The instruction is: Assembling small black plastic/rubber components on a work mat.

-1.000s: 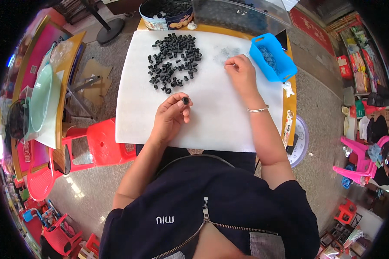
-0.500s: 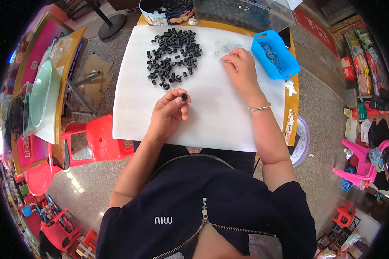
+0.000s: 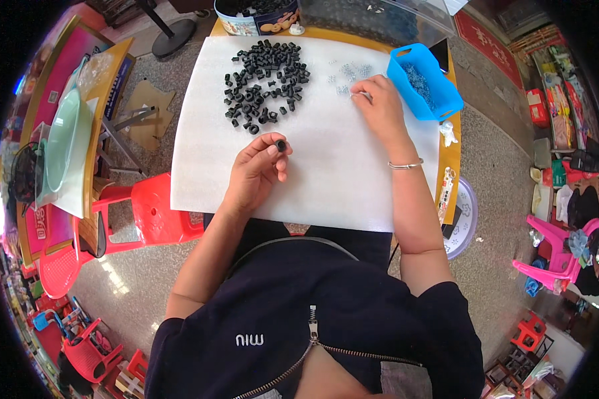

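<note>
Between the thumb and fingers of my left hand is a small black hollow plastic fitting, its round opening showing. My right hand is pinched low over the white sheet, beside a loose scatter of tiny clear bluish pieces. Whatever its fingertips hold is too small to make out. Right of that hand stands a blue plastic basket with many more of the tiny pieces inside. A spread of black fittings covers the sheet's upper left.
At the table's far edge stand a round tin of black parts and a clear bin. A dark phone-like slab lies behind the basket. Left of the table is a red plastic stool; a pale basin sits low at right.
My right hand has shifted slightly right, its fingertips now nearer the basket, and more of the tiny clear pieces show. My left hand still holds the black fitting in nearly the same place.
</note>
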Demonstrator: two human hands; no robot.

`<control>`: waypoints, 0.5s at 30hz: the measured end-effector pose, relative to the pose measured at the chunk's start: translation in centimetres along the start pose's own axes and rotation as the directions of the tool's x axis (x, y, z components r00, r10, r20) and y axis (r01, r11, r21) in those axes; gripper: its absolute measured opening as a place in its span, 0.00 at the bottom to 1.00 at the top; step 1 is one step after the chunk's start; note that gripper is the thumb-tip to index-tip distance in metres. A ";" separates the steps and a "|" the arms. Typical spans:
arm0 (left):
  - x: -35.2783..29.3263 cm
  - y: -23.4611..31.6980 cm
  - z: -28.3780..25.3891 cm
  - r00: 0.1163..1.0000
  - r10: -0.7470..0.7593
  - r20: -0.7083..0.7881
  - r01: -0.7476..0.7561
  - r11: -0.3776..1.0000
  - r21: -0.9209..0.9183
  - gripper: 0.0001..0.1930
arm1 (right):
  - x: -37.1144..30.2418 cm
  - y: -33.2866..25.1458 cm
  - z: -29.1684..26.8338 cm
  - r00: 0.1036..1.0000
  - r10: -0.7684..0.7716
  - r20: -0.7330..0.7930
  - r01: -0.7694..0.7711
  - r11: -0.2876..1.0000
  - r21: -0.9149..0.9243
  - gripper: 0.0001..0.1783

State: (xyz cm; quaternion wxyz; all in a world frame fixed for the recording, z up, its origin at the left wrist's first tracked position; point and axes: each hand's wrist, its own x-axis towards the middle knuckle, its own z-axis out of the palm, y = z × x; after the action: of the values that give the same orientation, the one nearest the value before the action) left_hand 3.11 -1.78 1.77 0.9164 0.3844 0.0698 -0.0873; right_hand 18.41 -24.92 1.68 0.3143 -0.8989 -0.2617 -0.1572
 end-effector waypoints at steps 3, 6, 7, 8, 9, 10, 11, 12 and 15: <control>0.0 0.0 0.0 1.000 -0.002 0.003 0.002 1.000 0.009 0.09 | 0.0 0.7 -0.1 0.995 0.073 0.062 -0.080 0.991 0.105 0.07; 0.0 0.0 0.2 1.000 -0.003 0.005 0.003 1.000 0.011 0.09 | 0.0 0.4 0.3 1.000 0.028 -0.011 -0.027 0.994 0.110 0.07; 0.0 0.0 0.1 1.000 -0.002 0.000 0.002 1.000 0.013 0.09 | 0.0 0.1 0.5 1.000 -0.014 -0.027 0.016 0.997 0.075 0.07; 0.0 -0.1 0.1 1.000 -0.002 -0.005 0.002 1.000 0.015 0.09 | 0.0 -0.4 0.9 0.998 -0.057 -0.041 0.059 0.997 0.040 0.06; 0.0 -0.1 0.1 1.000 -0.001 -0.004 0.001 1.000 0.013 0.09 | 0.0 -0.8 1.0 0.993 -0.101 -0.053 0.101 0.995 0.003 0.06; -0.1 -0.1 0.0 1.000 0.000 -0.004 0.000 1.000 0.011 0.09 | 0.0 -0.9 1.1 0.994 -0.106 -0.039 0.106 0.994 -0.012 0.06; -0.1 -0.1 0.0 1.000 0.002 -0.004 -0.002 1.000 0.009 0.09 | 0.0 -0.9 1.1 0.993 -0.111 -0.025 0.111 0.993 -0.027 0.06; -0.1 -0.1 0.1 1.000 0.001 -0.003 -0.001 1.000 0.012 0.09 | 0.1 -0.9 1.1 0.993 -0.118 -0.011 0.118 0.992 -0.041 0.06; -0.1 0.0 0.2 1.000 0.003 -0.006 -0.003 1.000 0.019 0.09 | 0.1 -0.4 0.7 0.995 -0.091 -0.037 0.091 0.996 -0.002 0.05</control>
State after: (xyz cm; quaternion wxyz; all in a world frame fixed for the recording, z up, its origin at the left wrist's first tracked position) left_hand 3.03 -1.90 1.90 0.9126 0.3933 0.0711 -0.0856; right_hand 18.37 -24.12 1.42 0.3116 -0.8829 -0.2967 -0.1879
